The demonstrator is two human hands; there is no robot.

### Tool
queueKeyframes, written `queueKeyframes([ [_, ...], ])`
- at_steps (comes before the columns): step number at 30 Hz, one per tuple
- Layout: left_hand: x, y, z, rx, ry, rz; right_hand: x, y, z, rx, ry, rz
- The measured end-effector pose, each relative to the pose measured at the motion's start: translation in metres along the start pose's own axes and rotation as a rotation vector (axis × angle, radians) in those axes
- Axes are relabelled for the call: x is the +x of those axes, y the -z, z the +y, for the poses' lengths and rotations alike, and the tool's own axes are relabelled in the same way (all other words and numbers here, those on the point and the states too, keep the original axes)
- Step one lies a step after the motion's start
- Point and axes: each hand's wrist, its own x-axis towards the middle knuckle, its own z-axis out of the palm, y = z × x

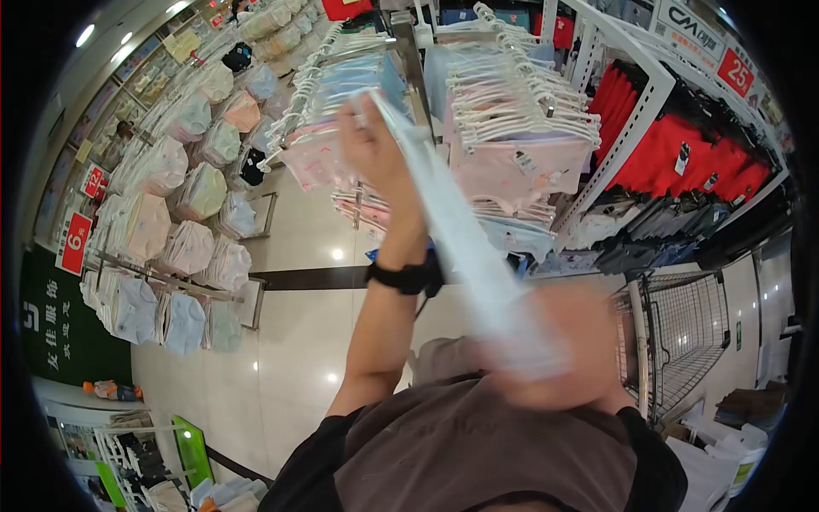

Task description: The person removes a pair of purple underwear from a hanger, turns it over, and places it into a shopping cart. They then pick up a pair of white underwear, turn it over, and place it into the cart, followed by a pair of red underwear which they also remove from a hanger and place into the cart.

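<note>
A long, pale blue-white folded item [469,239], smeared by motion, slants from the upper middle down to the lower right. My left hand [375,149] is at its upper end, fingers curled round it, with a black band on the wrist. At the lower end my right hand [567,346] grips it, badly blurred. Just beyond my hands hang pink garments [516,171] on white hangers, with light blue garments [354,72] on the rack behind my left hand. What the item is cannot be made out.
Racks of pastel underwear [136,230] stand on the left with red price signs [75,243]. Red garments [682,158] hang at the right on a white frame [627,128]. A wire shopping cart [682,333] stands to my right. Below lies a tiled floor [299,341].
</note>
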Motion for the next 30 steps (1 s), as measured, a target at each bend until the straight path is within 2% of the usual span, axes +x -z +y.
queueKeyframes([
  [1, -0.003, -0.011, -0.016, -0.241, 0.221, -0.036, 0.008, -0.047, -0.007, -0.092, 0.21, 0.214],
  [2, 0.001, -0.012, -0.024, -0.248, 0.212, -0.037, 0.021, -0.07, -0.016, 0.007, 0.17, 0.083],
  [3, 0.005, -0.013, -0.031, -0.444, 0.276, -0.304, 0.029, -0.08, -0.02, 0.105, 0.127, -0.048],
  [4, 0.011, -0.012, -0.038, -0.633, 0.336, -0.577, 0.03, -0.076, -0.017, 0.098, 0.134, -0.044],
  [6, 0.01, -0.004, -0.046, -0.995, 0.465, -1.108, 0.025, -0.058, 0.0, 0.256, 0.203, 0.233],
  [7, -0.005, -0.001, -0.031, -0.998, 0.479, -1.085, 0.015, -0.048, 0.014, 0.222, 0.046, 0.443],
  [8, -0.026, -0.004, 0.0, -0.632, 0.486, -0.84, 0.024, -0.035, 0.025, 0.094, 0.041, 0.78],
  [9, -0.037, -0.01, 0.018, -0.275, 0.47, -0.6, 0.029, -0.021, 0.04, 0.217, -0.214, 0.96],
  [10, -0.04, -0.012, 0.019, -0.261, 0.537, -0.572, 0.034, -0.007, 0.063, 0.128, -0.224, 0.998],
  [11, -0.045, -0.013, 0.014, -0.266, 0.548, -0.575, 0.041, 0.001, 0.089, 0.257, -0.213, 0.917],
  [12, -0.049, -0.014, 0.005, -0.212, 0.402, -0.594, 0.046, 0.0, 0.111, 0.383, -0.197, 0.838],
  [13, -0.053, -0.016, -0.008, -0.162, 0.252, -0.611, 0.046, -0.011, 0.127, 0.374, -0.201, 0.848],
  [15, -0.056, -0.025, -0.035, -0.068, -0.066, -0.636, 0.047, -0.027, 0.153, 0.951, -0.129, 0.606],
  [17, -0.063, -0.029, -0.042, 0.039, -0.364, -0.638, 0.047, -0.032, 0.146, 0.96, -0.158, 0.621],
  [18, -0.072, -0.027, -0.038, -0.055, -0.09, -0.637, 0.043, -0.036, 0.141, 0.98, -0.191, 0.626],
  [19, -0.075, -0.021, -0.03, -0.05, -0.079, -0.642, 0.039, -0.038, 0.139, 0.986, -0.202, 0.63],
  [21, -0.073, -0.01, -0.015, 0.05, 0.15, -0.737, 0.034, -0.033, 0.131, 0.975, -0.364, 0.532],
  [22, -0.076, -0.006, -0.003, 0.052, 0.152, -0.737, 0.031, -0.028, 0.124, 0.977, -0.365, 0.532],
  [24, -0.083, 0.003, 0.019, 0.089, 0.205, -0.751, 0.027, -0.016, 0.108, 0.673, -0.363, 0.496],
  [25, -0.085, 0.014, 0.02, 0.102, 0.241, -0.77, 0.026, -0.014, 0.102, 0.676, -0.36, 0.495],
  [28, -0.099, 0.07, -0.009, 0.115, 0.402, -0.871, 0.022, -0.015, 0.096, 0.548, -0.348, 0.522],
  [30, -0.114, 0.113, -0.049, 0.161, 0.428, -0.893, 0.015, -0.02, 0.11, 0.416, -0.395, 0.497],
])
